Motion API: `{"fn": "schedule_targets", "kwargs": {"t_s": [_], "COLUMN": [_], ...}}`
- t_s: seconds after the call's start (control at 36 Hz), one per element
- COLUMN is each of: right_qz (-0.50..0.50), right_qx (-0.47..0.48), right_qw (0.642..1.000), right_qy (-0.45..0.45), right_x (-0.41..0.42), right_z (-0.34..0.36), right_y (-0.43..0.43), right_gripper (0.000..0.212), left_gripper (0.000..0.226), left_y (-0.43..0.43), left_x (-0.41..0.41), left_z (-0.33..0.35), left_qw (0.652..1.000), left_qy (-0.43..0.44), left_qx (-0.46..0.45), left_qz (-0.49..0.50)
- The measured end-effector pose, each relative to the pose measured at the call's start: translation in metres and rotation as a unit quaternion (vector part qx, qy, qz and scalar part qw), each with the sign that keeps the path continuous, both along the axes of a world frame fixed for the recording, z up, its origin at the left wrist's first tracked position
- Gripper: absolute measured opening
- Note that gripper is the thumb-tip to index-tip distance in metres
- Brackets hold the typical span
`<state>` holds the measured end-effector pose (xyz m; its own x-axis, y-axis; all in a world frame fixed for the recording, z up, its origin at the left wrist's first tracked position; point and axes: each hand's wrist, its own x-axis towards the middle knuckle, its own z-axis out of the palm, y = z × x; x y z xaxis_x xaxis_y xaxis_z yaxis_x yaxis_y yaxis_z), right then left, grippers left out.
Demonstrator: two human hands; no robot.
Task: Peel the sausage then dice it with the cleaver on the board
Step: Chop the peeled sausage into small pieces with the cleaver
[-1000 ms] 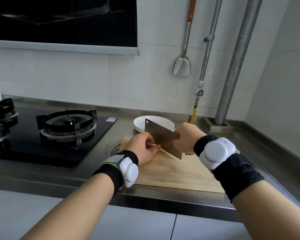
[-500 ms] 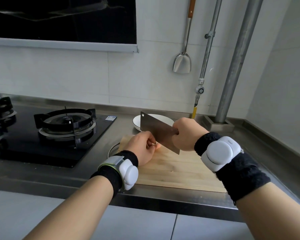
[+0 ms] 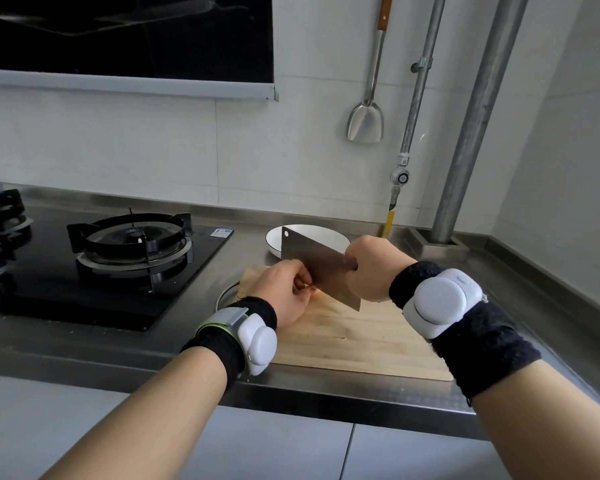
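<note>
Here, your right hand [image 3: 371,271] gripped the cleaver [image 3: 317,263] by its handle, blade tilted above the board [image 3: 361,337] on the bench [image 3: 146,351], and your left hand [image 3: 284,294] curled its fingers onto the sausage [image 3: 316,290], only a pink sliver of it showing beside the blade.

Front half of board [image 3: 354,341] is lying bare. Cleaver [image 3: 326,271], left hand [image 3: 284,292] & right hand [image 3: 374,268] are crowding its back part; bowl [image 3: 326,235] is sitting just behind, burner [image 3: 132,244] standing off to left.
</note>
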<state>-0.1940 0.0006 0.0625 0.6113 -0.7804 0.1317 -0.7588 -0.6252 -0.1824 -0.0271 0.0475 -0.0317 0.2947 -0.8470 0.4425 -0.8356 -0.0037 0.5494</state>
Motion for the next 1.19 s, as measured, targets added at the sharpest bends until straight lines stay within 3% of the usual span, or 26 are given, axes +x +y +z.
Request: {"fn": "schedule_targets", "kwargs": {"t_s": [0.31,0.5,0.61,0.75,1.0,1.19], "right_qz": [-0.004,-0.004,-0.010,-0.025,-0.009,0.003], "right_qx": [0.011,0.026,0.040,0.043,0.023,-0.009], "right_qw": [1.000,0.999,0.999,0.999,0.999,0.998], "right_qy": [0.011,0.018,0.018,-0.004,-0.038,-0.057], "right_x": [0.003,0.007,0.007,0.004,-0.002,-0.003], "right_z": [-0.004,-0.006,-0.004,-0.009,-0.011,-0.002], "right_y": [-0.001,0.003,0.005,0.005,0.001,0.003], "right_gripper": [0.017,0.005,0.033,0.025,0.012,0.023], "left_gripper": [0.012,0.010,0.011,0.021,0.014,0.017], "left_y": [-0.001,0.000,0.000,-0.001,0.000,0.000], "left_x": [0.000,0.000,-0.001,-0.001,0.000,-0.002], "left_z": [-0.001,0.000,0.000,0.001,0.000,-0.001], "left_qw": [1.000,1.000,1.000,0.998,0.999,0.999], "left_qy": [0.013,0.011,0.014,0.042,0.025,0.026], "left_qx": [0.007,0.000,-0.004,-0.009,0.012,0.003], "left_qz": [-0.001,0.000,0.018,0.043,0.023,0.046]}}
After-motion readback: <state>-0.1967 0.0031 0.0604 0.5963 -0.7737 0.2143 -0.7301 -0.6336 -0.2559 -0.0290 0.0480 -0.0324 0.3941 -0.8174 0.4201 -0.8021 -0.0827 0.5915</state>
